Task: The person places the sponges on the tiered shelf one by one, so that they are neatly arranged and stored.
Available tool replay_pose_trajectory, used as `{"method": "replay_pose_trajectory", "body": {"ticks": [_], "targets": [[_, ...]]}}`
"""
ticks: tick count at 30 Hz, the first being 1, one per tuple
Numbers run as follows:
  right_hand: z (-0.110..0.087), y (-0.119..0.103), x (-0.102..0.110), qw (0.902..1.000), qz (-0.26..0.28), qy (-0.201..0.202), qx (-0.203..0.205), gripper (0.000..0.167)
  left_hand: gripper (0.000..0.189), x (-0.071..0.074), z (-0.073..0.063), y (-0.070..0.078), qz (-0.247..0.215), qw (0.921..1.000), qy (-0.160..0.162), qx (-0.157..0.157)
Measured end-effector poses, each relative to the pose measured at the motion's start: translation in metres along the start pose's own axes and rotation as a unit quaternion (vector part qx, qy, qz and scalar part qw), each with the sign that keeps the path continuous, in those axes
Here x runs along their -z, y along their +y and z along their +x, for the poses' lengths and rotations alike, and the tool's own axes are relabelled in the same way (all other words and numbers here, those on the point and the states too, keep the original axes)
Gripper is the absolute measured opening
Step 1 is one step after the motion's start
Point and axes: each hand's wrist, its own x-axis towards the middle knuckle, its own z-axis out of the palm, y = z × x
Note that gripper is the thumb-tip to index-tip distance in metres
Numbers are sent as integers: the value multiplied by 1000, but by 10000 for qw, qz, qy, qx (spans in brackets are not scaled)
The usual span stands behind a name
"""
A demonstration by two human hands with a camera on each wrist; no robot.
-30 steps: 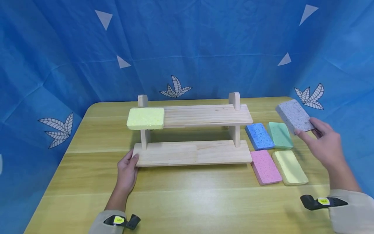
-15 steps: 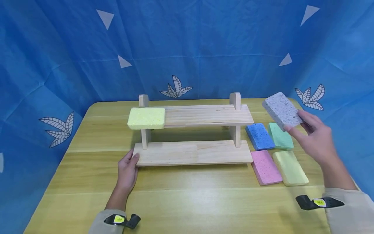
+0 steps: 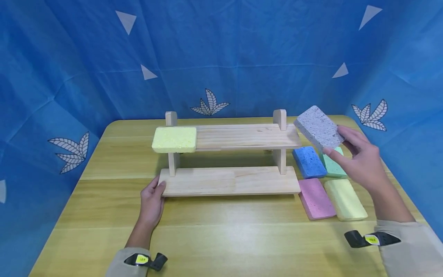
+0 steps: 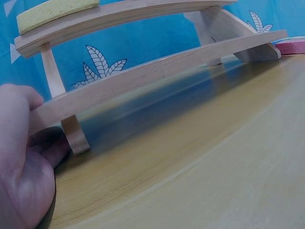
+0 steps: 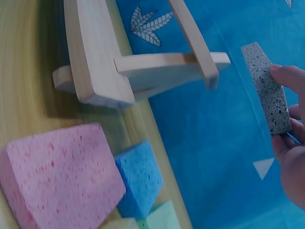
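A two-tier wooden shelf (image 3: 228,181) stands on the table. My left hand (image 3: 151,200) grips the left end of its lower board, thumb on top and fingers underneath, as the left wrist view also shows. My right hand (image 3: 363,161) pinches a grey-purple sponge (image 3: 318,127) by its near edge, up in the air beside the right end of the upper board. In the right wrist view this sponge (image 5: 268,90) is apart from the shelf. A pale yellow sponge (image 3: 174,139) lies at the left end of the upper board, jutting past its front edge.
Right of the shelf, a blue sponge (image 3: 309,162), a green sponge (image 3: 333,163), a pink sponge (image 3: 316,199) and a second yellow sponge (image 3: 346,200) lie close together on the table (image 3: 228,234). The pink one is close by the lower board's end. A blue curtain (image 3: 238,50) hangs behind.
My right hand has moved left with the grey-purple sponge, from beyond the green sponge to beside the upper board's right end. The left hand keeps its grip on the shelf.
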Motion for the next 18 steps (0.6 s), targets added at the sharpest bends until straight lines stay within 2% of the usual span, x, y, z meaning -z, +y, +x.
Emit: {"method": "replay_pose_trajectory", "body": {"ticks": [8,18], "targets": [[6,-10,-13,9988,89,-203,429,71,49,0,0,-2,10,10000,44,-77],[12,-18,-28,9966,127,-471,665,68,49,1,1,-3,11,10000,23,-41]]}}
